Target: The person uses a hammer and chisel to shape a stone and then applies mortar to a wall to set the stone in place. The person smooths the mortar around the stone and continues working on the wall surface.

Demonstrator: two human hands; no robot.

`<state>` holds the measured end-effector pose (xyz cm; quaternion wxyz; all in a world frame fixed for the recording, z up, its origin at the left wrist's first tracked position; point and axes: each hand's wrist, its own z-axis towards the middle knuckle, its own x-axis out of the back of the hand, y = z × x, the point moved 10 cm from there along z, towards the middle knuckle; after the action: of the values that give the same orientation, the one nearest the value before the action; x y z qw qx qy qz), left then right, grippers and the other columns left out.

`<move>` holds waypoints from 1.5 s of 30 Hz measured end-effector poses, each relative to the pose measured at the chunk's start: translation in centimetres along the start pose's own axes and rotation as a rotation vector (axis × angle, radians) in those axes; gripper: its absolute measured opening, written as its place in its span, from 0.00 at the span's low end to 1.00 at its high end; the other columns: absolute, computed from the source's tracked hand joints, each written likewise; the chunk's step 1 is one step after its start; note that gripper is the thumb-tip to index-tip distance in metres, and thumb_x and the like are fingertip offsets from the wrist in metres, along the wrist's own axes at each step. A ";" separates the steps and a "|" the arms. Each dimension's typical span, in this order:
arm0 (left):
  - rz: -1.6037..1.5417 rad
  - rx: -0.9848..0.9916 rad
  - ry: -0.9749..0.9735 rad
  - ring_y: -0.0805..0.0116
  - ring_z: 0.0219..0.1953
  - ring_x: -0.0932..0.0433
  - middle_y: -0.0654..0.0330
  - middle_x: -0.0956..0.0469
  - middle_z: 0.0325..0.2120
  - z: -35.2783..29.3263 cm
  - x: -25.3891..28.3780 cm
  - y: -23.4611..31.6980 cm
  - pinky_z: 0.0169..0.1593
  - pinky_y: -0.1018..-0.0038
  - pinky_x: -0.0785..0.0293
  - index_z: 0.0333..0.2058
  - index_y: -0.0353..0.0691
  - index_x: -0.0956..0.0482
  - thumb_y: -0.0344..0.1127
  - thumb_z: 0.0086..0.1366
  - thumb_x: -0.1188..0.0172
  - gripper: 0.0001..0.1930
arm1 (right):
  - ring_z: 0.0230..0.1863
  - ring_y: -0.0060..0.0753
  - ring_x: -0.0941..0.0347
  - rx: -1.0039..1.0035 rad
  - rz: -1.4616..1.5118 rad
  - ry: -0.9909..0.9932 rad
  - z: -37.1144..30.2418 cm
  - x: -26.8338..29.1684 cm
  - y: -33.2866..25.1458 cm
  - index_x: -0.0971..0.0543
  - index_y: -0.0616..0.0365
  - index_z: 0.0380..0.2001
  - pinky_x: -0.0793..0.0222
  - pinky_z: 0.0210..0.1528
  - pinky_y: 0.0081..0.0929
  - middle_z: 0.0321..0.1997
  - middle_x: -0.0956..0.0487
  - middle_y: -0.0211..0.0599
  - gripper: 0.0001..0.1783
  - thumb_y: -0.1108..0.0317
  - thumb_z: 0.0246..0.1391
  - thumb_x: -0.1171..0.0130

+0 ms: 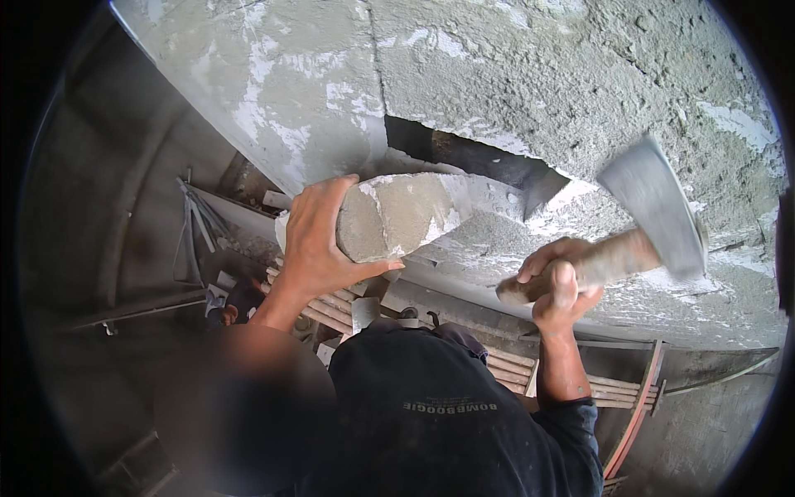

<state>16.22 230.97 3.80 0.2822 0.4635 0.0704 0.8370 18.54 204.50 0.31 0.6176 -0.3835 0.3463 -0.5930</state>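
Note:
My left hand (pixel 313 240) is wrapped round the left end of a chunk of wall block (pixel 402 214), grey with rough mortar and white patches. The chunk is held just below a dark gap (pixel 460 149) in the mortar-smeared wall (pixel 530 74); whether it touches the wall, I cannot tell. In my right hand (pixel 563 286) is the short wooden handle of a hatchet (pixel 650 203). Its broad metal blade points up and to the right, smeared by motion, and stands apart from the chunk.
Several long poles (pixel 505 364) run behind my body, with a red-edged upright bar (pixel 638 410) at the right. Metal rods (pixel 195 219) lean at the left near rubble. The wall's edge slants down at the upper left.

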 end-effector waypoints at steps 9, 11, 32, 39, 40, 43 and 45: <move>0.004 0.007 -0.013 0.49 0.46 0.29 0.49 0.28 0.43 -0.2 -0.2 0.1 0.50 0.59 0.36 0.50 0.34 0.34 0.49 0.30 0.22 0.48 | 0.15 0.19 0.32 -0.019 -0.026 -0.007 0.5 -0.1 -1.3 0.25 0.60 0.24 0.36 0.17 0.20 0.15 0.27 0.30 0.18 0.56 0.57 0.46; 0.000 0.003 -0.012 0.50 0.47 0.30 0.49 0.29 0.43 0.0 0.0 0.2 0.50 0.58 0.36 0.50 0.34 0.34 0.49 0.31 0.22 0.48 | 0.15 0.21 0.32 0.107 -0.216 0.004 0.1 -0.2 -0.8 0.25 0.61 0.27 0.38 0.17 0.20 0.15 0.26 0.30 0.16 0.56 0.57 0.46; -0.010 -0.005 0.000 0.49 0.46 0.30 0.49 0.29 0.43 0.4 -0.1 0.5 0.51 0.58 0.37 0.51 0.34 0.35 0.51 0.32 0.23 0.48 | 0.21 0.25 0.28 0.200 -0.283 -0.089 -0.6 -0.4 -1.9 0.26 0.60 0.27 0.31 0.22 0.27 0.22 0.26 0.34 0.14 0.59 0.54 0.43; 0.013 -0.010 0.015 0.49 0.46 0.30 0.48 0.29 0.43 0.2 0.2 0.6 0.50 0.58 0.36 0.51 0.34 0.35 0.51 0.33 0.23 0.48 | 0.18 0.25 0.30 -0.042 -0.136 -0.129 1.0 -2.1 -2.0 0.27 0.59 0.29 0.33 0.20 0.24 0.18 0.27 0.34 0.14 0.57 0.56 0.47; 0.022 -0.004 0.015 0.49 0.46 0.30 0.48 0.29 0.43 0.2 0.2 0.4 0.50 0.58 0.36 0.51 0.34 0.35 0.51 0.33 0.23 0.48 | 0.18 0.26 0.30 0.067 -0.015 -0.113 1.0 -1.6 -4.1 0.27 0.59 0.30 0.33 0.21 0.25 0.19 0.27 0.33 0.15 0.57 0.56 0.45; 0.002 -0.006 0.019 0.49 0.45 0.29 0.48 0.29 0.42 0.5 0.1 0.5 0.50 0.58 0.35 0.51 0.34 0.35 0.51 0.33 0.23 0.47 | 0.20 0.27 0.29 0.062 -0.216 -0.169 -0.1 -2.2 -2.6 0.27 0.61 0.32 0.33 0.23 0.27 0.18 0.27 0.35 0.17 0.56 0.55 0.43; -0.011 0.001 0.047 0.49 0.45 0.29 0.48 0.29 0.41 0.7 0.2 0.1 0.49 0.59 0.35 0.51 0.34 0.35 0.50 0.33 0.23 0.47 | 0.21 0.28 0.28 -0.465 -0.594 -0.402 -1.8 -3.0 4.7 0.27 0.61 0.29 0.33 0.24 0.27 0.17 0.27 0.36 0.17 0.55 0.55 0.43</move>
<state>16.67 230.93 4.42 0.2849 0.4437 0.0801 0.8459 18.95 207.35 -4.77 0.3724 -0.7036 0.2181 -0.5645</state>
